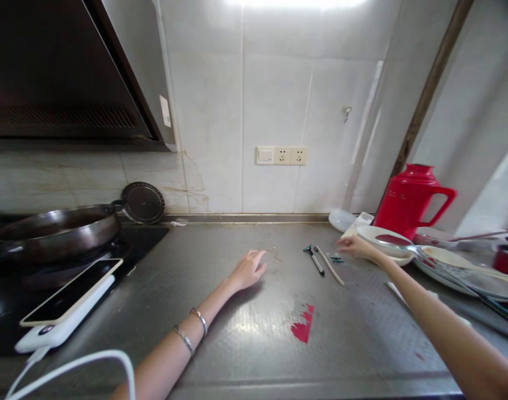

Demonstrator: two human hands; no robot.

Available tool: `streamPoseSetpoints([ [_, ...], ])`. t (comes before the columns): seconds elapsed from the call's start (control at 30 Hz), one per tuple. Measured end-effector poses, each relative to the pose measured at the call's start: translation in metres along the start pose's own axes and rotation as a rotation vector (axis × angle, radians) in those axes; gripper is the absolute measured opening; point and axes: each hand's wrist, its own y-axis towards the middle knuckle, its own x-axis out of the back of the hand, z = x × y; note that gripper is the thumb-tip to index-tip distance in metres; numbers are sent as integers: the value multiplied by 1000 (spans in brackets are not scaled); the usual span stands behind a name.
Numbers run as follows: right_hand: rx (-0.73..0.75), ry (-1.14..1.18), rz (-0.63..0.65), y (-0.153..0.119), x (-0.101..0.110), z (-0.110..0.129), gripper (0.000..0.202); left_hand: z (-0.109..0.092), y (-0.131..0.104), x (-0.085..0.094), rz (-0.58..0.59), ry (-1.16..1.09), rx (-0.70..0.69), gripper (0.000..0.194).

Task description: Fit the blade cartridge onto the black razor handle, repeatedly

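My left hand (249, 270) hovers over the steel countertop (220, 333), fingers apart and holding nothing. Further right, my right hand (357, 247) reaches in beside a white bowl (376, 233), fingers stretched out, and nothing shows in them. Just below its fingertips lie small dark green pieces (336, 259), too small to identify. A razor (314, 261) with a dark green head and black-and-grey handle rests between my hands. Alongside it is a thin, slightly curved white stick (329, 266) with a dark tip. Closer to me is a torn-edged red patch (303, 325).
At the right stand a red thermos jug (407, 200) and plates (449, 272) with utensils. On the left, a steel pan (58, 233) sits on the black stove, and a phone (74, 291) lies atop a white power bank (66, 319) with a white cable (91, 355).
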Motion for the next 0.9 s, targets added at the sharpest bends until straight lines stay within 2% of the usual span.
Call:
streamPoseSetpoints([
  [0.03,42,-15,-21,2,-3,9,35,2,0,0,3,22,2,43],
  [0.13,161,-59,-54,4,-20,42,35,11,0,4,10,90,37,44],
  [0.27,399,-158,-70,3,-55,78,27,31,-7,18,13,165,95,37],
  [0.37,536,-273,-43,0,-85,93,27,51,-20,34,6,230,176,33],
  [0.5,584,-360,-46,-7,-119,104,33,79,-45,55,6,313,295,33],
  [0.63,569,-374,-69,-15,-142,108,33,106,-68,68,-4,379,395,36],
  [0.77,581,-334,-124,-22,-158,105,34,125,-81,70,16,407,528,44],
  [0.9,556,-302,-181,-25,-164,101,36,132,-85,66,31,399,589,50],
])
